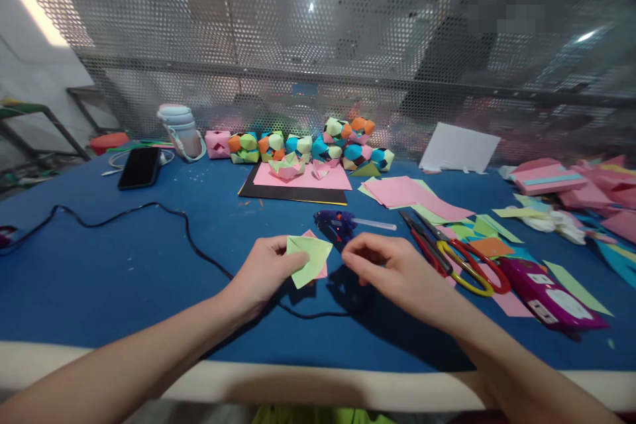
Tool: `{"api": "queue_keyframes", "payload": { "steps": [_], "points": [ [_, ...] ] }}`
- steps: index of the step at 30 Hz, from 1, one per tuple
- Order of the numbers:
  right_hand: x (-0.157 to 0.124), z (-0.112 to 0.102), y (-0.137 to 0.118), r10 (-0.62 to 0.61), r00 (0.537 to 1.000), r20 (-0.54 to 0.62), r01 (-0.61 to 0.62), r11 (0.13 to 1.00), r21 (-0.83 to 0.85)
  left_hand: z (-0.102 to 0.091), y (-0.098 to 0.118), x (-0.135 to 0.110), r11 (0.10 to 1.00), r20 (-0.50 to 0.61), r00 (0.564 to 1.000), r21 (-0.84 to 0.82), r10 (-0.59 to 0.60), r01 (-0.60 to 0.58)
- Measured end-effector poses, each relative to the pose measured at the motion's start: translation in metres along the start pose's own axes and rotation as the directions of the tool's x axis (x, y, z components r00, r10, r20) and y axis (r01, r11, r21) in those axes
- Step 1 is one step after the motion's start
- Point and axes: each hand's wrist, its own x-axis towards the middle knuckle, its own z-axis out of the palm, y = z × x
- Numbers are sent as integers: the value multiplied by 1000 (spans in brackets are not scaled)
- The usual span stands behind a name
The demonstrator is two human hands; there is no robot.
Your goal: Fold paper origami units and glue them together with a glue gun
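My left hand (263,271) pinches a folded light-green paper piece (308,258) with a pink piece (322,270) behind it, held just above the blue table (149,265). My right hand (392,271) hovers a little to the right of the papers, fingers curled together, with nothing clearly in them. A blue glue gun (335,222) with a clear glue stick lies just beyond both hands. Its black cable (189,238) runs left across the table.
Red- and yellow-handled scissors (462,258) and a purple package (546,291) lie to the right among coloured paper sheets (407,192). Folded paper balls (298,146), a pink sheet on black card (298,179), a phone (140,167) and a bottle (181,131) stand further back. Mesh screen behind.
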Motion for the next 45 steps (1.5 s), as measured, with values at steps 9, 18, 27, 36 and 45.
{"api": "queue_keyframes", "payload": {
  "steps": [9,18,27,36,45],
  "points": [
    [7,36,-1,54,989,-136,-9,950,312,10,3,-10,978,42,993,177,106,-112],
    [9,43,1,82,979,-188,-8,930,367,11,2,-12,980,67,995,179,75,-86],
    [9,44,3,24,973,-230,47,952,301,12,5,-13,989,111,991,126,69,-83],
    [9,44,3,33,977,-212,34,953,302,7,1,-10,973,0,985,156,170,-168],
    [9,45,4,32,977,-212,40,944,327,6,7,-10,984,24,992,128,125,-127]
  ]
}}
